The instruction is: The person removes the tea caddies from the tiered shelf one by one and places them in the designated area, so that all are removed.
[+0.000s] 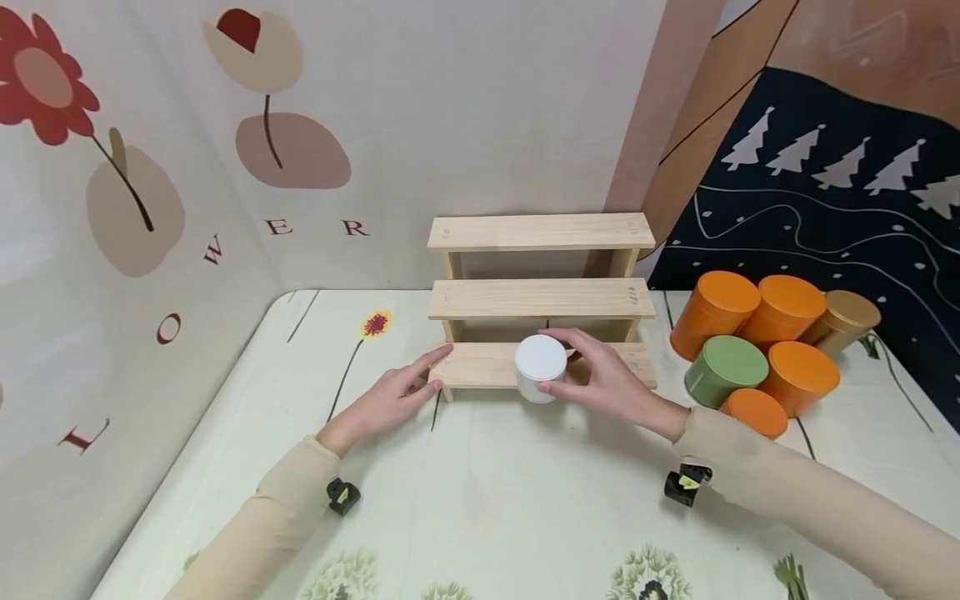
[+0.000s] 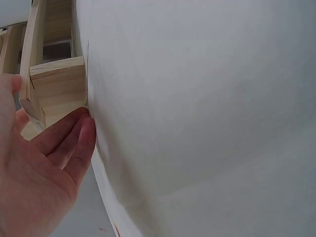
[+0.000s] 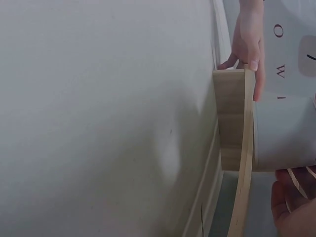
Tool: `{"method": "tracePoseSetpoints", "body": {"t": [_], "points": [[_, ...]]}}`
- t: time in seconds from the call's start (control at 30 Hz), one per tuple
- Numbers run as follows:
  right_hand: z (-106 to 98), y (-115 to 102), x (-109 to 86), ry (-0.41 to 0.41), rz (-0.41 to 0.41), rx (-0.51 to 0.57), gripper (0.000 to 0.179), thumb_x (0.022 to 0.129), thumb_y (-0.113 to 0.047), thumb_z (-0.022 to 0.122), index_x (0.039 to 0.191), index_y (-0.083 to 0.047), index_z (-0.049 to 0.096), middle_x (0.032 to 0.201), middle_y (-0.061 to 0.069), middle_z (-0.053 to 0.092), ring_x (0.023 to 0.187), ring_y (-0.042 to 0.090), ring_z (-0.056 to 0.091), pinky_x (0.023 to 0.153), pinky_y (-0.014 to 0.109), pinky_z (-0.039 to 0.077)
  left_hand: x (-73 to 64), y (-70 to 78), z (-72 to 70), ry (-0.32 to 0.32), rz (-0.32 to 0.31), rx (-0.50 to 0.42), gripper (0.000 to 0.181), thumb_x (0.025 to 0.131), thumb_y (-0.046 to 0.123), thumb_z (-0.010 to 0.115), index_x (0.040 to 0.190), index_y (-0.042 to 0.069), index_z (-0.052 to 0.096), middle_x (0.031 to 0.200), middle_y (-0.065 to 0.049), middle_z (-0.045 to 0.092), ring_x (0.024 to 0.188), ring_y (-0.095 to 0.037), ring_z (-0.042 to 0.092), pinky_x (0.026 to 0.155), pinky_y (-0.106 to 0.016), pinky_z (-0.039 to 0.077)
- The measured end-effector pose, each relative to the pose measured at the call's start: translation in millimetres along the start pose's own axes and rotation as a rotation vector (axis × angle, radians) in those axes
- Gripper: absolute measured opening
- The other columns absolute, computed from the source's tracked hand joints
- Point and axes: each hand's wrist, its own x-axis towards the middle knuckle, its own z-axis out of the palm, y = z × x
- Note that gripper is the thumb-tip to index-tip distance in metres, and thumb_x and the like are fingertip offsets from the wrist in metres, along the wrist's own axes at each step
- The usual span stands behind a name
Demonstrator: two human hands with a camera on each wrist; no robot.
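A light wooden three-tier shelf (image 1: 542, 298) stands against the back wall. On its lowest step sits a white round jar (image 1: 541, 367) with a white lid, its front overlapping the step's front edge in the head view. My right hand (image 1: 603, 379) holds this jar from the right, thumb at the front and fingers behind. My left hand (image 1: 386, 406) grips the left end of the lowest step, thumb at the front corner and index finger on top. In the left wrist view its other fingers (image 2: 74, 143) reach down beside the shelf's side panel.
To the right of the shelf several orange canisters (image 1: 801, 379) stand grouped with a green canister (image 1: 726, 371) and a gold-brown one (image 1: 846, 317). A dark cloth (image 1: 810, 192) with tree prints hangs behind them. The flower-printed tablecloth (image 1: 487, 492) covers the table.
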Motion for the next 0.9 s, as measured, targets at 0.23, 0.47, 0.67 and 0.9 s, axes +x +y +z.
{"method": "tracePoseSetpoints", "body": {"t": [0.23,0.47,0.67,0.9], "points": [[-14.6,-1.8,-12.1,0.010,-0.014,-0.036,0.065,0.075,-0.011,0.084,0.131,0.001,0.054,0.121,0.010,0.060,0.095,0.021,0.057,0.081,0.040,0.048,-0.5,-0.7,-0.7,0.006,-0.009,0.003,0.056,0.102,0.032,0.051,0.153,0.023,0.030,0.151,-0.008,0.037,0.105,-0.024,0.062,0.092,-0.048,0.044],[-28.5,1.5,-26.4,0.019,-0.015,-0.088,0.063,0.076,-0.010,0.083,0.131,-0.002,0.054,0.118,0.008,0.062,0.091,0.018,0.056,0.077,0.040,0.049,0.0,0.0,-0.8,0.000,-0.004,-0.002,0.056,0.101,0.032,0.051,0.153,0.022,0.030,0.147,-0.012,0.042,0.105,-0.024,0.063,0.090,-0.048,0.045],[-40.6,0.9,-37.7,0.015,0.015,-0.103,0.063,0.077,-0.012,0.082,0.133,-0.005,0.053,0.119,0.005,0.062,0.091,0.016,0.055,0.076,0.039,0.048,0.4,-1.0,-0.1,0.008,0.009,0.000,0.056,0.101,0.030,0.053,0.152,0.021,0.031,0.135,-0.016,0.054,0.097,-0.019,0.064,0.084,-0.043,0.046],[-59.7,-1.3,-52.8,0.044,-0.006,-0.161,0.061,0.076,-0.010,0.082,0.131,-0.006,0.055,0.113,0.003,0.063,0.087,0.011,0.053,0.074,0.034,0.046,1.0,-1.8,-0.1,0.013,0.019,0.012,0.055,0.101,0.029,0.052,0.152,0.021,0.032,0.122,-0.014,0.060,0.087,-0.013,0.061,0.077,-0.038,0.046]]}}
